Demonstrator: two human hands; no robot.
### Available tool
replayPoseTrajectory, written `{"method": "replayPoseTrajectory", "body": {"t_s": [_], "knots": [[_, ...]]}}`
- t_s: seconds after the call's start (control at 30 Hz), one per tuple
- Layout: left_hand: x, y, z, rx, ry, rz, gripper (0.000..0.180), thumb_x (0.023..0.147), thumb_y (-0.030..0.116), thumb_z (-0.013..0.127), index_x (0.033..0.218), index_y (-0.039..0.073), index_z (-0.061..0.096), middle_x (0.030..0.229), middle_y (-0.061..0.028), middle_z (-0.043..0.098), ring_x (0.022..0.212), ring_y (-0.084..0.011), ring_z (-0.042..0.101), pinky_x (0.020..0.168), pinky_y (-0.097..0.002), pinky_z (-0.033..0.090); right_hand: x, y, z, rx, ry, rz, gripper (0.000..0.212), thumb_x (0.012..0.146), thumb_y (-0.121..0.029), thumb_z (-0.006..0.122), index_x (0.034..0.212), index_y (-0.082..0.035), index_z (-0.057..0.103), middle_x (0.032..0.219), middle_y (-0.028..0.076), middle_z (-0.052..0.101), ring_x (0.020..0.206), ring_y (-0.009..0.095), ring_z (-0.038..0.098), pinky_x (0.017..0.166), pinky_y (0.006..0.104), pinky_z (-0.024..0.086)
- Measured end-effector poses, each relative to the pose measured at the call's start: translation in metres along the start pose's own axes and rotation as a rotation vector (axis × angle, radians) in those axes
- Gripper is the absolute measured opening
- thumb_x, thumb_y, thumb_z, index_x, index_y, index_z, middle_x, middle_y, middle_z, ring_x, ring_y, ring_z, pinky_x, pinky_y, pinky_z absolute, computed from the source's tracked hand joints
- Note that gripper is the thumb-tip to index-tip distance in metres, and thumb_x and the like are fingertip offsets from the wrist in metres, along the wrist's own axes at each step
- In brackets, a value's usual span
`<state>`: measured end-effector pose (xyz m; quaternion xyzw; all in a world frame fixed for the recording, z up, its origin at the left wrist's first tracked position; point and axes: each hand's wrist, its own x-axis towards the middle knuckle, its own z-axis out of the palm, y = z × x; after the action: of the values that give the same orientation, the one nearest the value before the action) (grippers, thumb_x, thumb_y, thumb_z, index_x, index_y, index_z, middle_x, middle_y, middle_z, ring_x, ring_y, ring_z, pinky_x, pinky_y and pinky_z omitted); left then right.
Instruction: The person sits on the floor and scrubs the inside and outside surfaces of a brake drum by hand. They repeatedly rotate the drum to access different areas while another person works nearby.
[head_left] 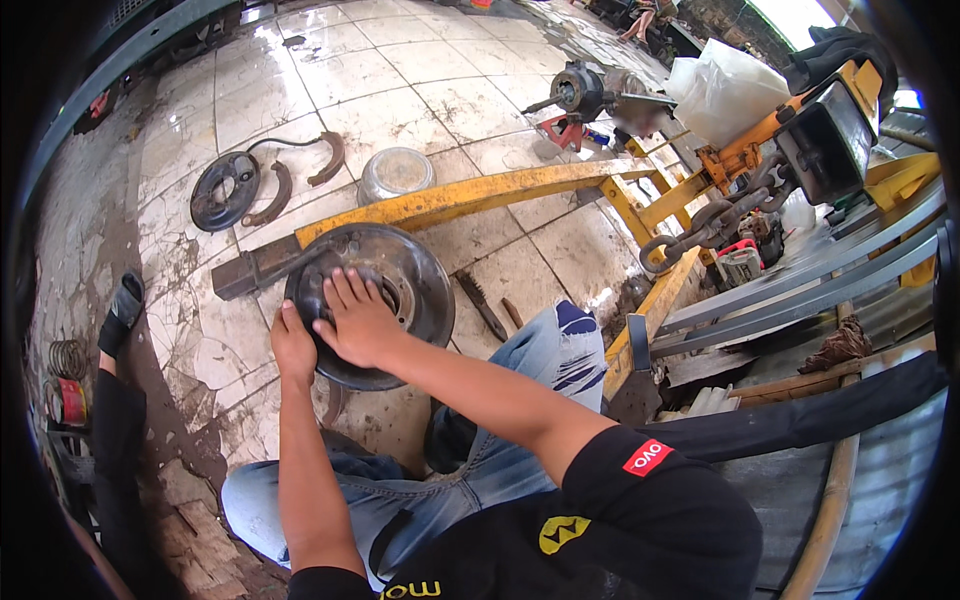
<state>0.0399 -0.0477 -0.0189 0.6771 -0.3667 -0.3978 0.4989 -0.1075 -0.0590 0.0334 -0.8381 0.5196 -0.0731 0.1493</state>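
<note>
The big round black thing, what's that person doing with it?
The person has both bare hands on the round black metal plate, which has a hole in it. The right hand lies spread over its face, and the left hand is at its left edge. A long yellow beam runs just beyond it. Farther off on the tiled floor are a smaller black disc and a silver-coloured bowl.

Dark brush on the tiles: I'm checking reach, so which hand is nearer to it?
Right. The right hand lies on the round black plate, left of the dark brush; the left hand is farther left, at the plate's left edge.
</note>
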Motion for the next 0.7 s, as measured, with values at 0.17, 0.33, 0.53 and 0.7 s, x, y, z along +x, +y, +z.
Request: {"method": "replayPoseTrajectory", "body": {"t_s": [0.17,0.33,0.53,0.7], "knots": [[0.002,0.005,0.000,-0.004,-0.010,0.035,0.055,0.104,0.037,0.036,0.124,-0.011,0.054,0.114,-0.0203,0.063,0.103,-0.0254,0.058,0.093,-0.0349,0.044,-0.002,0.000,-0.010,0.037,-0.063,0.006,0.070,0.100,-0.048,0.031,0.148,0.002,0.028,0.156,0.022,0.022,0.145,0.037,0.020,0.117,0.0506,0.016],[0.000,0.001,0.002,0.010,0.002,0.004,0.055,0.104,0.037,0.037,0.123,-0.011,0.054,0.113,-0.0208,0.063,0.102,-0.0263,0.059,0.092,-0.0353,0.044,-0.009,0.006,-0.004,0.024,-0.035,-0.030,0.067,0.100,-0.047,0.031,0.147,0.001,0.031,0.155,0.021,0.025,0.143,0.038,0.024,0.116,0.0515,0.019],[-0.003,0.000,0.000,0.022,0.057,-0.009,0.054,0.104,0.037,0.038,0.120,-0.011,0.056,0.110,-0.0232,0.064,0.100,-0.0287,0.061,0.091,-0.0371,0.046,-0.013,-0.002,0.004,0.038,-0.008,-0.017,0.065,0.101,-0.046,0.032,0.146,0.000,0.034,0.155,0.020,0.027,0.143,0.039,0.025,0.115,0.0534,0.020],[-0.005,0.006,0.001,0.055,0.022,0.035,0.054,0.104,0.038,0.037,0.120,-0.011,0.056,0.109,-0.0250,0.064,0.100,-0.0312,0.062,0.090,-0.0383,0.046,-0.006,-0.001,0.001,0.035,0.021,0.029,0.064,0.101,-0.046,0.033,0.146,-0.001,0.034,0.155,0.020,0.027,0.142,0.040,0.025,0.115,0.0538,0.020]]}}
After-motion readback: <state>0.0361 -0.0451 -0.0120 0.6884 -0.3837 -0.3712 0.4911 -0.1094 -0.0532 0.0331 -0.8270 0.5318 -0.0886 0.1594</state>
